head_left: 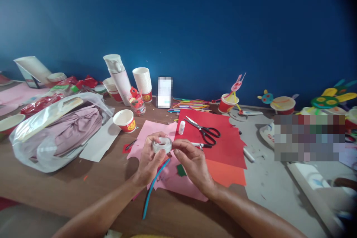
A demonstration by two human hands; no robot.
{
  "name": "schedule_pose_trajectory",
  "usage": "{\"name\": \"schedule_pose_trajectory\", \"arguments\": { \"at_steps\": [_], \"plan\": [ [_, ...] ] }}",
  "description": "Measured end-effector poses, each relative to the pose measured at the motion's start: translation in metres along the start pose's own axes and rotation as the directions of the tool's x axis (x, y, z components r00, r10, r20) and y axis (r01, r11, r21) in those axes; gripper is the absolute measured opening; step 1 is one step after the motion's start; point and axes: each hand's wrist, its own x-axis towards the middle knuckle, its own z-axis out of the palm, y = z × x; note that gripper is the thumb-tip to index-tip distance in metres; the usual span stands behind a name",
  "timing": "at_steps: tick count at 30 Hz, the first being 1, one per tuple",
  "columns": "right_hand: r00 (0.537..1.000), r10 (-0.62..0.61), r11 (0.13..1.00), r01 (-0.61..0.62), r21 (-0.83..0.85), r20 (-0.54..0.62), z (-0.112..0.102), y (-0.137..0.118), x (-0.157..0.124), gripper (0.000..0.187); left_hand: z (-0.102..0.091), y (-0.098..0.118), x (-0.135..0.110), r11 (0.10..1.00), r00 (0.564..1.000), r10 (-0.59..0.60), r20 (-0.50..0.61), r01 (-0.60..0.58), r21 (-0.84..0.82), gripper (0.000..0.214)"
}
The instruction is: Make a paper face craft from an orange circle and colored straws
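My left hand [150, 160] holds a small roll of clear tape [162, 144] just above the table. The thumb and forefinger of my right hand [192, 163] pinch at the roll's right side. A blue strip [154, 187] runs under my left wrist toward the near edge. Under both hands lie pink paper [147, 130] and a red sheet [223, 145]. Black-handled scissors [205, 131] rest on the red sheet, with a small white bottle [181, 127] at its left edge.
A plastic bag of cloth [61, 130] lies at left. Paper cups [125, 120], a cup stack [142, 81], a white flask [118, 76] and coloured sticks [189, 105] sit at the back. Paper-cup crafts [283, 103] line the right, above a grey mat [267, 182].
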Motion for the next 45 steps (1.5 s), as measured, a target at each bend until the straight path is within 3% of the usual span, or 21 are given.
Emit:
{"name": "schedule_pose_trajectory", "arguments": {
  "at_steps": [4,8,14,18,29,33,41,45],
  "plan": [
    [1.0,0.0,1.0,0.001,0.023,-0.019,-0.0022,0.002,0.0021,0.012,0.0011,0.0013,-0.0022,0.999,0.999,-0.044,0.012,0.044,-0.012,0.016],
    [1.0,0.012,0.998,-0.013,-0.057,-0.016,-0.0028,0.0051,0.002,0.005,0.0011,0.0027,-0.0007,0.998,0.998,-0.065,0.013,0.065,0.006,0.014],
    [0.987,0.161,0.987,-0.161,0.023,0.024,-0.0016,0.0063,0.0008,0.019,-0.0005,0.004,0.0027,0.997,0.997,-0.064,0.039,0.066,-0.042,0.016],
    [0.977,0.177,0.981,-0.184,0.056,0.116,-0.0029,0.0012,0.0024,0.027,-0.0011,0.0041,0.0009,0.994,0.994,-0.088,0.061,0.092,-0.067,0.014],
    [0.983,0.154,0.987,-0.148,-0.065,0.102,-0.0068,0.0052,0.0048,0.02,-0.0016,0.0043,-0.0012,0.992,0.987,-0.122,0.101,0.126,-0.03,0.014],
    [0.99,0.138,0.984,-0.133,-0.119,0.037,-0.0065,0.0099,0.005,0.016,0.0,0.0037,-0.0022,0.991,0.983,-0.133,0.129,0.134,-0.001,0.014],
    [0.987,0.138,0.99,-0.137,-0.012,0.081,-0.0053,0.0027,0.0061,0.02,-0.0001,0.0044,0.0017,0.966,0.975,-0.186,0.123,0.204,-0.155,0.012],
    [0.988,0.149,0.989,-0.15,0.017,0.049,-0.0029,0.0031,0.0047,0.019,0.0009,0.0069,0.0014,0.984,0.988,-0.138,0.066,0.145,-0.107,0.016]
  ]
}}
